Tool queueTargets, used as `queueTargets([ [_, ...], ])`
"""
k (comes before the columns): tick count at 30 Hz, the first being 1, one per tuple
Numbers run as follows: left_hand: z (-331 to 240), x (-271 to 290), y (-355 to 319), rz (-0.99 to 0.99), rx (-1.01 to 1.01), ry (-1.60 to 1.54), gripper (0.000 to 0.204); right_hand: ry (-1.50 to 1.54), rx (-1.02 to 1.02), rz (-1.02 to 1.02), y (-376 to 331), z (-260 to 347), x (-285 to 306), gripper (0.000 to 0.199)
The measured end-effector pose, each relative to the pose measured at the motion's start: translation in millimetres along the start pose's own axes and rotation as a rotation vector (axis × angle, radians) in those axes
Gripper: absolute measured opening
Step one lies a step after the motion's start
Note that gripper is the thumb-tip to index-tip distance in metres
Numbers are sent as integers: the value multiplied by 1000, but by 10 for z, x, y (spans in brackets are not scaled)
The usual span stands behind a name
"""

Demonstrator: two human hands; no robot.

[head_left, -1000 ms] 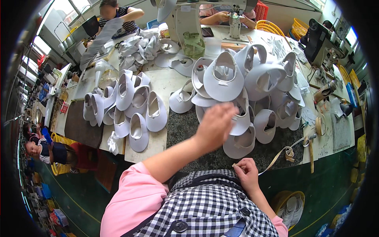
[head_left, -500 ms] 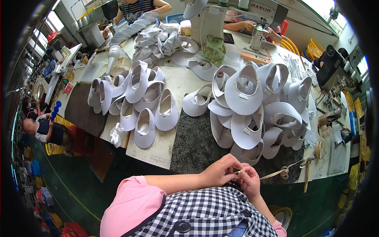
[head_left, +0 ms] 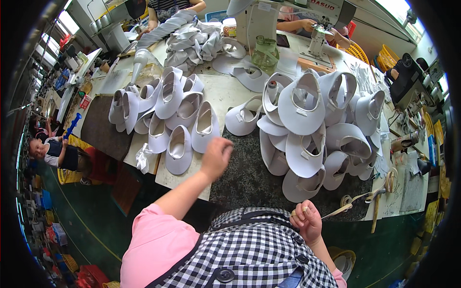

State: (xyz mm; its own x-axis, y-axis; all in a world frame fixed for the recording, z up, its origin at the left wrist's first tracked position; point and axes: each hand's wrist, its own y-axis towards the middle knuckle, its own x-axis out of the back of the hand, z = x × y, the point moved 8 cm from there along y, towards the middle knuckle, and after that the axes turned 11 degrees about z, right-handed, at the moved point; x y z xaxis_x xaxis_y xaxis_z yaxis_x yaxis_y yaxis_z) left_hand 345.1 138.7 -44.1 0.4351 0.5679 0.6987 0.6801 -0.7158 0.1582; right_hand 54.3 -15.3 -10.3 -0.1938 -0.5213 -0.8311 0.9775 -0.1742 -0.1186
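Note:
My left hand (head_left: 216,157) reaches out over the table's near edge, fingers curled loosely with nothing in them, close to the nearest white shoe upper (head_left: 178,149) in a row of several. My right hand (head_left: 306,221) stays near my checked apron, pinching the end of a thin tan strip (head_left: 338,210) that runs to a roll at the right. A heap of white shoe uppers (head_left: 307,129) lies on the dark mat (head_left: 249,180) ahead.
A sewing machine (head_left: 254,24) and green container (head_left: 264,53) stand at the back. Other people work at the far side. A hammer (head_left: 376,211) and tape rolls lie at right. A child sits by yellow baskets (head_left: 67,175) on the left floor.
My left hand has left my right hand and swung out left toward the row of white uppers. My right hand keeps hold of the tan strip.

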Motion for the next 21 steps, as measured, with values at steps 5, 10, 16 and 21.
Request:
queueTargets([
  [5, 1005, 101, 184, -51, 183, 444, 30, -78, -45, -68, 4, -70, 34, 13],
  [10, 850, 101, 210, 100, 142, 467, 34, -171, -47, -105, -44, -79, 113, 12],
  [16, -262, 117, -129, 52, -12, 627, 28, -143, -12, -217, -93, -99, 228, 11],
  [21, -683, -744, -773, 519, -12, 264, 24, -110, -47, -240, -8, -219, 246, 10],
])
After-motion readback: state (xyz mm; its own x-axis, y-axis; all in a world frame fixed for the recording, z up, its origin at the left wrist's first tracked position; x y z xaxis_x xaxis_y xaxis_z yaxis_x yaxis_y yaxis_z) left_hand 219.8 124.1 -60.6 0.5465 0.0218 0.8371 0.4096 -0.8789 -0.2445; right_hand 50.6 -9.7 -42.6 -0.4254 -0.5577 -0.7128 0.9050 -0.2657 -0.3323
